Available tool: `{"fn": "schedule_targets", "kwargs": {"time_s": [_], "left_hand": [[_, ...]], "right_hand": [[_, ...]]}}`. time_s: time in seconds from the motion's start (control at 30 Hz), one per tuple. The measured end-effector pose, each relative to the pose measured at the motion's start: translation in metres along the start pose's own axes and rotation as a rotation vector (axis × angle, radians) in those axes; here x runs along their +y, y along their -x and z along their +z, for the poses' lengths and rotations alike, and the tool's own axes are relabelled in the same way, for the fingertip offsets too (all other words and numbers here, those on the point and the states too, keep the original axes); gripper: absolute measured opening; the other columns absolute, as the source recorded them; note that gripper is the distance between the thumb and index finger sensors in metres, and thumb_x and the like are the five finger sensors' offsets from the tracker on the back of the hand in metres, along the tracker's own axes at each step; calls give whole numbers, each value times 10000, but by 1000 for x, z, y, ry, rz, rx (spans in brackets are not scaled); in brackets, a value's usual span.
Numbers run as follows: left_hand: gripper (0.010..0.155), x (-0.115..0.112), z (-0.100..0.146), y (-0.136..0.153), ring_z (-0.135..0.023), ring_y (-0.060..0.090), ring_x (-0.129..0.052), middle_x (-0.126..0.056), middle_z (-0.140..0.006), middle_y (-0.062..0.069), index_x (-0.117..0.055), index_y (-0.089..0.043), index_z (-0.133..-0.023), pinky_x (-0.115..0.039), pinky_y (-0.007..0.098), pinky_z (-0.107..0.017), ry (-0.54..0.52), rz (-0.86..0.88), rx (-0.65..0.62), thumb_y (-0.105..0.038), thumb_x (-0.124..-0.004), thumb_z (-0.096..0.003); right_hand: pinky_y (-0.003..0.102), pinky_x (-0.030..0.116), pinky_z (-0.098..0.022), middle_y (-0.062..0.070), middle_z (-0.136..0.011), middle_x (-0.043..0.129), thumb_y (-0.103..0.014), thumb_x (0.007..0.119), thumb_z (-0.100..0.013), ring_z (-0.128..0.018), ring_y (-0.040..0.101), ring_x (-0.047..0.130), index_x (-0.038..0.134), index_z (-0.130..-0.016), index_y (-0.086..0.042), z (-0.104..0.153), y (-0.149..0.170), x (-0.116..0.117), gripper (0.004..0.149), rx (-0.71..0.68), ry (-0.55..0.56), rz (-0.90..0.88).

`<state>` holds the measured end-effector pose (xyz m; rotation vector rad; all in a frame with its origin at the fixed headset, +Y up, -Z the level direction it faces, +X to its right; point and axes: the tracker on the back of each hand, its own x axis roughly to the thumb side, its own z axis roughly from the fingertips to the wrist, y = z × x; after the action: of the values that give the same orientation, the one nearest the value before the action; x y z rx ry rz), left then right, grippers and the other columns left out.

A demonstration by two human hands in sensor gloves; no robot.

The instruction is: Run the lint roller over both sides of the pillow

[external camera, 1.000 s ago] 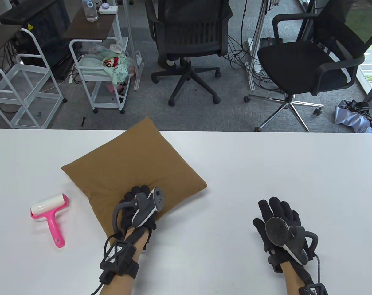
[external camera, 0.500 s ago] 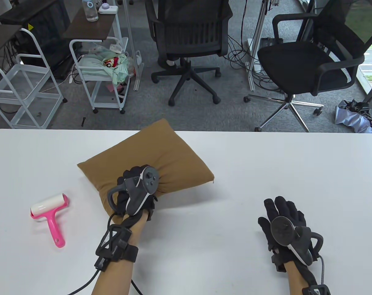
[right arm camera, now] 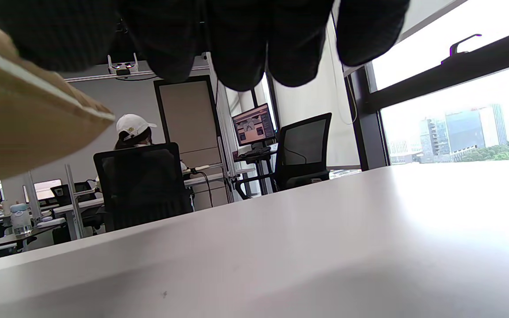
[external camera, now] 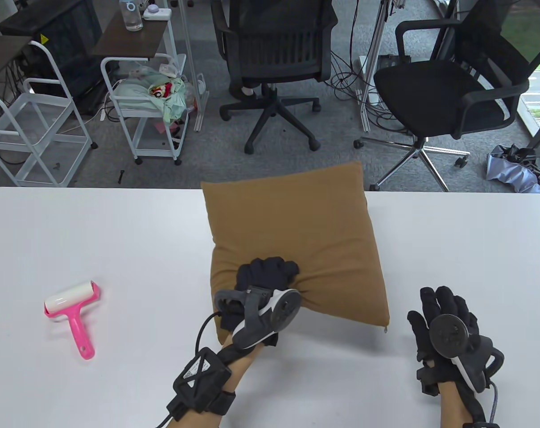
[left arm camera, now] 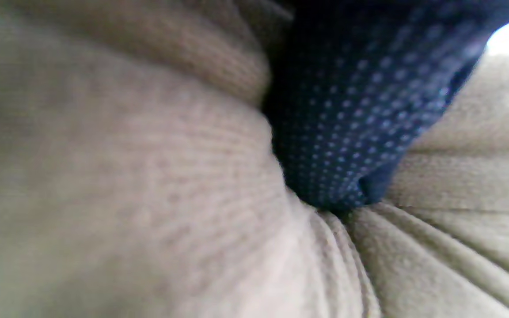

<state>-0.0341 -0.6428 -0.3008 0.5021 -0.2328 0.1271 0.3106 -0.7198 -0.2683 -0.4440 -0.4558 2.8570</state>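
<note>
From the table view, your left hand has a fistful of the brown pillow, fingers curled tight into the fabric near its near edge so the cloth puckers around them; the pillow sits raised and tilted near the middle of the table, its far edge hanging over the table's far side. Your right hand rests flat and spread on the table just beside the pillow's near right corner, holding nothing. The pink lint roller lies well apart to the left, with neither hand on it, so I judge no rolling is underway: you are handling the pillow only, and whether any side has been rolled cannot be told. From the left wrist view, a dotted glove fingertip digs into bunched fabric that radiates in creases, confirming a firm grip. From the right wrist view, your fingers hang loosely extended above the white tabletop, empty, with a corner of the pillow lifted off the table to the left. What is left, at least: set the pillow flat, pick up the roller, and roll.
</note>
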Motion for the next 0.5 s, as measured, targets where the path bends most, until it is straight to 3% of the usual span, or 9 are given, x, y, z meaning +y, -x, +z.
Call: {"fn": "schedule_targets", "kwargs": {"time_s": [0.17,0.27,0.33,0.5], "left_hand": [[502,-55,33,-29,-530,186,-1057,-1035,-685,-90,-911,-407,-687,-874,494,-474,216,26,-87,-365,-1061,-211],[626,-79,53,-40,-718,229,-967,-910,-857,-42,-802,-369,-824,-821,517,-548,401,-74,-171,-407,-1018,-237],[705,-84,61,-39,-817,245,-866,-782,-959,-25,-675,-349,-912,-763,520,-605,459,-111,-182,-443,-954,-271],[793,-88,73,-30,-948,277,-702,-603,-1074,0,-534,-333,-997,-636,557,-694,495,-47,-198,-458,-899,-305]], "right_hand": [[543,623,-734,-23,-1138,695,-603,725,-372,-1045,307,662,667,-943,-423,-2,10,-2,601,25,5,-8],[543,625,-733,-22,-1140,691,-604,725,-373,-1045,306,662,666,-944,-424,-1,9,-1,601,24,-5,-10],[542,624,-735,-24,-1140,689,-604,726,-372,-1045,305,662,667,-943,-425,-2,8,0,601,20,-8,-11],[543,623,-736,-27,-1142,687,-606,724,-373,-1046,304,664,667,-943,-426,0,-1,2,601,-5,-19,-11]]}}
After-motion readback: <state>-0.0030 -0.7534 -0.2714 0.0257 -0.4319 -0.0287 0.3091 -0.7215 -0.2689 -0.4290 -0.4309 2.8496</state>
